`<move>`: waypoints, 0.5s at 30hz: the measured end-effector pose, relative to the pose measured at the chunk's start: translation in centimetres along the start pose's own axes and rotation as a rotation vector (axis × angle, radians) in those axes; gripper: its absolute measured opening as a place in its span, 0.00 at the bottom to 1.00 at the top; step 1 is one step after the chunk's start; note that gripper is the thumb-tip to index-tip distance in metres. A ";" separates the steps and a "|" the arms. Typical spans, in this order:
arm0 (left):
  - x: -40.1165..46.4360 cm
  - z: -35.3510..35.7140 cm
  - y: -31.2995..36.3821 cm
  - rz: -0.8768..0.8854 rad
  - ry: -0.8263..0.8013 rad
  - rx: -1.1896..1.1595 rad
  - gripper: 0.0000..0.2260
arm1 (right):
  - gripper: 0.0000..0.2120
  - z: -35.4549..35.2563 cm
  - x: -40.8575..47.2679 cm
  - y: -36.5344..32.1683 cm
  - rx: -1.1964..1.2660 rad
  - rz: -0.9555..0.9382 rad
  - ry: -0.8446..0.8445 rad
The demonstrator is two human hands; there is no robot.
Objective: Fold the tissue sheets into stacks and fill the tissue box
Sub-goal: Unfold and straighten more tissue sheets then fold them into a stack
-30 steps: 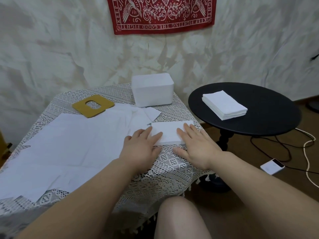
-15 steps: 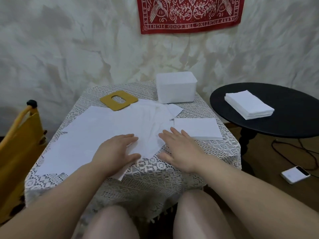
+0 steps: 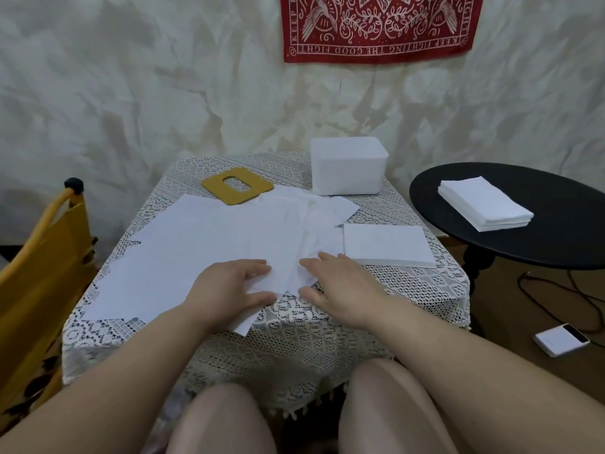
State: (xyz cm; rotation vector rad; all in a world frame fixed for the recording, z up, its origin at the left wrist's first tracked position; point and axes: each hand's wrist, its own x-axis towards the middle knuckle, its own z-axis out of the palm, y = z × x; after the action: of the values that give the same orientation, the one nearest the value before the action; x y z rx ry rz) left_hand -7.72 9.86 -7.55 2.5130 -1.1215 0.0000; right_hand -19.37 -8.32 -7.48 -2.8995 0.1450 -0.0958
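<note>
Both hands lie flat on the loose tissue sheets (image 3: 212, 244) spread over the lace-covered table (image 3: 294, 326). The left hand (image 3: 229, 290) rests palm down with fingers nearly straight on the near edge of the sheets, holding nothing; the right hand (image 3: 340, 290) lies beside it, fingers spread and relaxed, its fingertips on the sheets' right corner. Just right of the right hand sits a folded stack (image 3: 388, 245) (small, neat, square to the table edge). At the far side stands the white tissue box (image 3: 348, 170), and left of it the yellow lid (image 3: 237, 188) with its oval slot, one corner lying over the sheets. A black round side table (image 3: 556, 244) to the right carries another stack of tissues (image 3: 484, 208). On the floor near it lie a white phone (image 3: 561, 339) and black cables (image 3: 556, 299). A yellow chair (image 3: 42, 257) stands at the left, and a red cloth (image 3: 379, 27) hangs on the far wall.
</note>
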 end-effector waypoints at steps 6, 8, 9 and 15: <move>-0.7 1.5 -0.1 -0.049 0.159 -0.094 0.20 | 0.24 0.4 0.8 -0.8 0.031 -0.014 0.077; -0.9 1.6 0.1 -0.017 0.192 -0.078 0.22 | 0.23 0.7 1.1 -0.9 0.045 -0.016 0.112; -1.0 1.7 0.1 0.010 0.211 -0.062 0.23 | 0.23 0.8 1.2 -1.0 0.058 -0.015 0.128; -1.5 1.8 0.4 0.138 0.322 0.029 0.14 | 0.13 1.2 2.1 -1.6 0.122 -0.034 0.282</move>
State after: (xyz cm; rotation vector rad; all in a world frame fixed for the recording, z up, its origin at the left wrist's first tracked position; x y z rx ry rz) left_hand -9.30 10.02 -9.25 2.3449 -1.1594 0.4440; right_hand -17.03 -6.73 -8.15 -2.7520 0.1328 -0.5026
